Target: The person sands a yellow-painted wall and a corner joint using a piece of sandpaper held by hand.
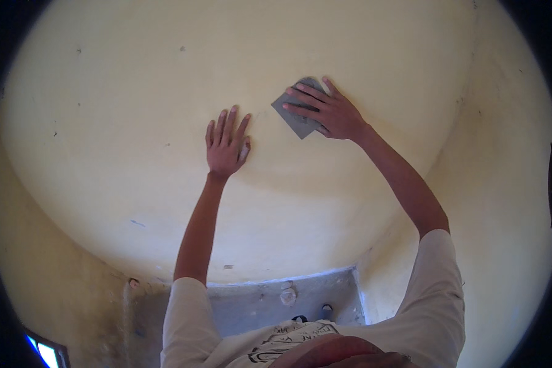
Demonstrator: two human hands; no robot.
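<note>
My right hand (pixel 338 112) presses a grey sheet of sandpaper (pixel 302 127) flat against the yellow-painted wall (pixel 276 193). Its fingers spread over the sheet, and one corner sticks out to the left of the fingertips. The palm and fingers hide part of the sheet. To the left and slightly lower, my left hand (pixel 226 149) rests on the wall with its fingers apart. Beside its thumb shows a small pale patch (pixel 244 150); I cannot tell what it is.
A side wall (pixel 487 184) meets this wall at the right, another wall (pixel 41 248) at the left. Below lies a grey floor (pixel 244 303) with a pale lump or bag (pixel 288 296) by the wall's foot. My foot in a sandal (pixel 326 312) stands there. Several small marks dot the paint.
</note>
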